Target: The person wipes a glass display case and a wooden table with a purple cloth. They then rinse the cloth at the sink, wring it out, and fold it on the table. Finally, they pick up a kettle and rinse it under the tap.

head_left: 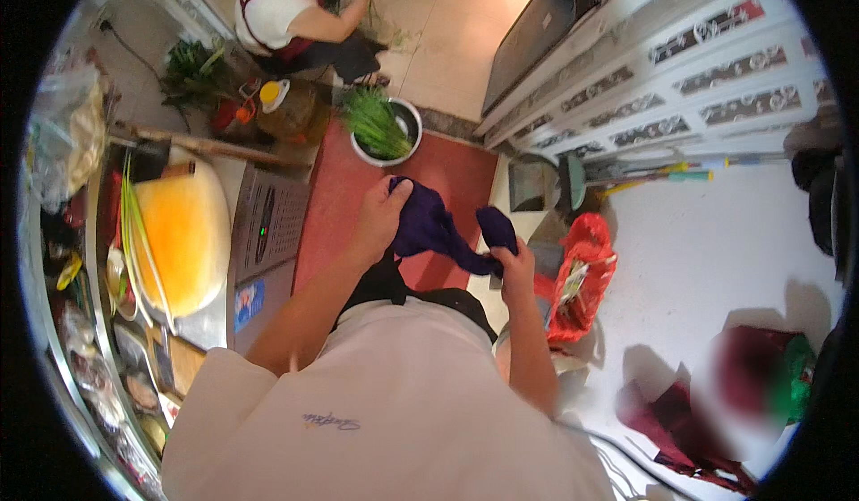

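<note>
A dark purple cloth (428,226) stretches between my two hands in front of my waist. My left hand (383,210) pinches its upper left end, thumb on top. At the other end, my right hand (513,267) has its fingers closed round the cloth, and a loose flap sticks up above them. The middle of the cloth sags and looks twisted. Beyond it, on the red floor mat (340,199), stands a white-rimmed basin (415,125) with long thin green stalks (380,125) in it.
On the left counter, spring onions (134,233) lie over a round, yellowish chopping board (192,242). A yellow-capped jug (291,112) stands near a co-worker (291,18) handling greens. At right are a bin with a red bag (582,277), long handles (653,177) and a patterned white door (662,80).
</note>
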{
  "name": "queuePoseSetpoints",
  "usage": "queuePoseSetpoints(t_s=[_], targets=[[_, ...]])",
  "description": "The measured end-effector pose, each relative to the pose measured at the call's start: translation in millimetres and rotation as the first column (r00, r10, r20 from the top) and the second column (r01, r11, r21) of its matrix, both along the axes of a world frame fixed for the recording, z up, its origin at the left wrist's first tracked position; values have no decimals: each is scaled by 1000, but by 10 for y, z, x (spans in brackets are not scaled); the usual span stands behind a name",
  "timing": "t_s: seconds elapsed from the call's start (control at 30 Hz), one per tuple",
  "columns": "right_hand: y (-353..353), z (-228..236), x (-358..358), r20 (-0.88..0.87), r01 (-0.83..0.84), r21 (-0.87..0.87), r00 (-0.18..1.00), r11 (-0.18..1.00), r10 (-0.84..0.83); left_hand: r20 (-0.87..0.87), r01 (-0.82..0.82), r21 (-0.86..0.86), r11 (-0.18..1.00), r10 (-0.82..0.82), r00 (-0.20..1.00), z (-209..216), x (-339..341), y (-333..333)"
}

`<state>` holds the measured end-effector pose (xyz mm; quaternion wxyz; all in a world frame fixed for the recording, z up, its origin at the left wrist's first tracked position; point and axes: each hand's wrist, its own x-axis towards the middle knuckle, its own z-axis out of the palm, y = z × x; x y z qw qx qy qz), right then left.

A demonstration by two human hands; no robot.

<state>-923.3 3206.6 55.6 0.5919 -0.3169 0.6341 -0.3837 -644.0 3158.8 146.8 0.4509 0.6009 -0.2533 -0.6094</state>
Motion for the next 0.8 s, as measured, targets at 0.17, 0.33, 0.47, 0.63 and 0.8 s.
queuePoseSetpoints(t_s=[0.17,0.33,0.47,0.63,0.8], targets=[[-674,-59,-156,-24,149,90,989,985,-148,-233,219,-8,976,-215,948,175,-55,-1034],[-1317,-424,-374,-160,64,185,986,981,-35,-221,392,-211,895,-435,873,-9,-611,-1608],[-2149,-445,-447,-65,-100,86,992,991,106,-153,284,-177,942,-311,938,-31,-1006,-2130],[-3294,-3,-307,207,-181,-63,960,982,190,-162,131,-38,991,-135,978,147,-1148,-2834],[-4134,443,-169,236,-176,-195,946,965,220,-71,-66,-163,984,55,996,422,-1156,-3441]])
